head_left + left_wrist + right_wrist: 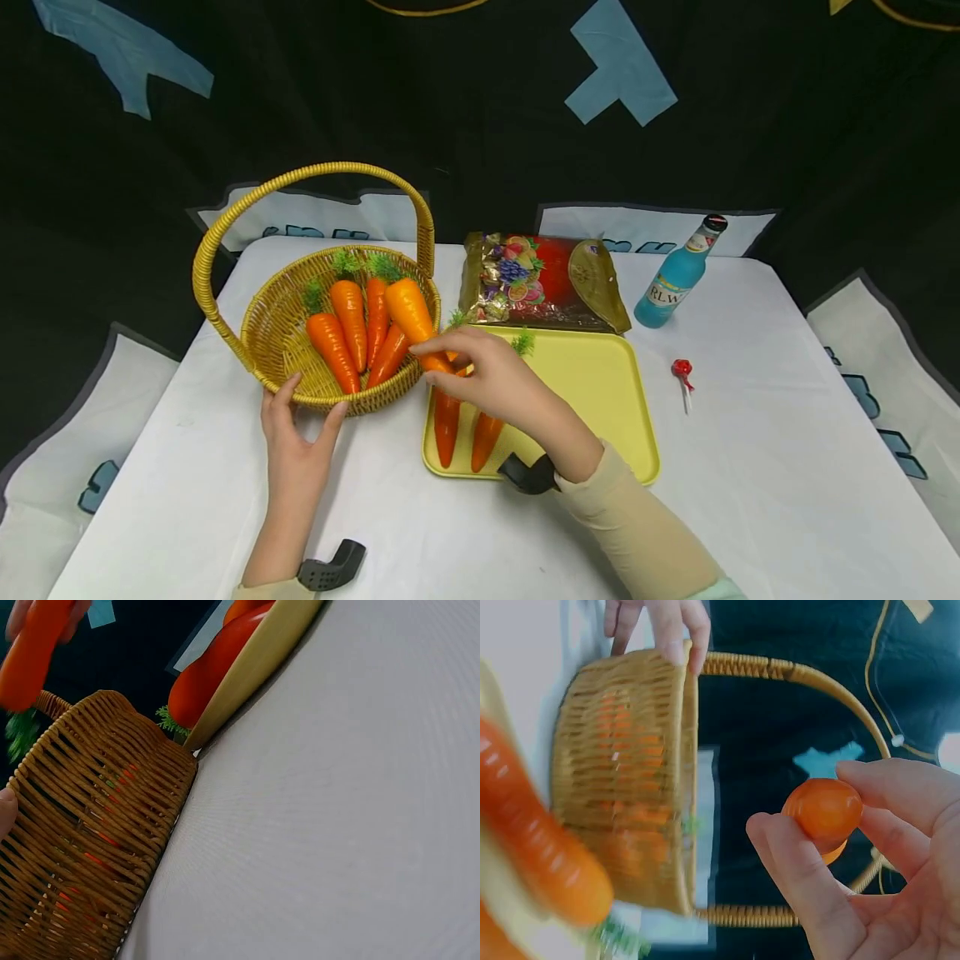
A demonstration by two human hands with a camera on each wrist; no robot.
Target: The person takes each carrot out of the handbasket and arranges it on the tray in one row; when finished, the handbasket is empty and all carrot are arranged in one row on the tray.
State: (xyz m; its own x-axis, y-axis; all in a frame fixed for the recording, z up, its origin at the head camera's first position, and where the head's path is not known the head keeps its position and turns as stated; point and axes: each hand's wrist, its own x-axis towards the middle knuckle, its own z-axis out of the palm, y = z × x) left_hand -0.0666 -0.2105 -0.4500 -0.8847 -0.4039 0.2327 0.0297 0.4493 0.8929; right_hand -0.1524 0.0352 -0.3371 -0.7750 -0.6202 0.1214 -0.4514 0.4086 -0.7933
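A wicker basket (277, 333) with a tall handle stands at the left with several orange carrots (330, 342) inside. My left hand (296, 450) touches the basket's near rim with fingers and thumb. My right hand (498, 379) pinches the tapered end of a carrot (408, 308) over the basket's right rim; its thick end points away from me. In the right wrist view that carrot (823, 814) sits between thumb and fingers. Below the right hand, a yellow tray (592, 392) holds carrots (446, 425) at its left side.
Behind the tray lies a red and gold fruit-printed bag (540, 283). A blue bottle (671, 279) stands at the back right, and a red lollipop (682, 372) lies in front of it. A dark curtain (480, 108) hangs behind the white table (772, 467).
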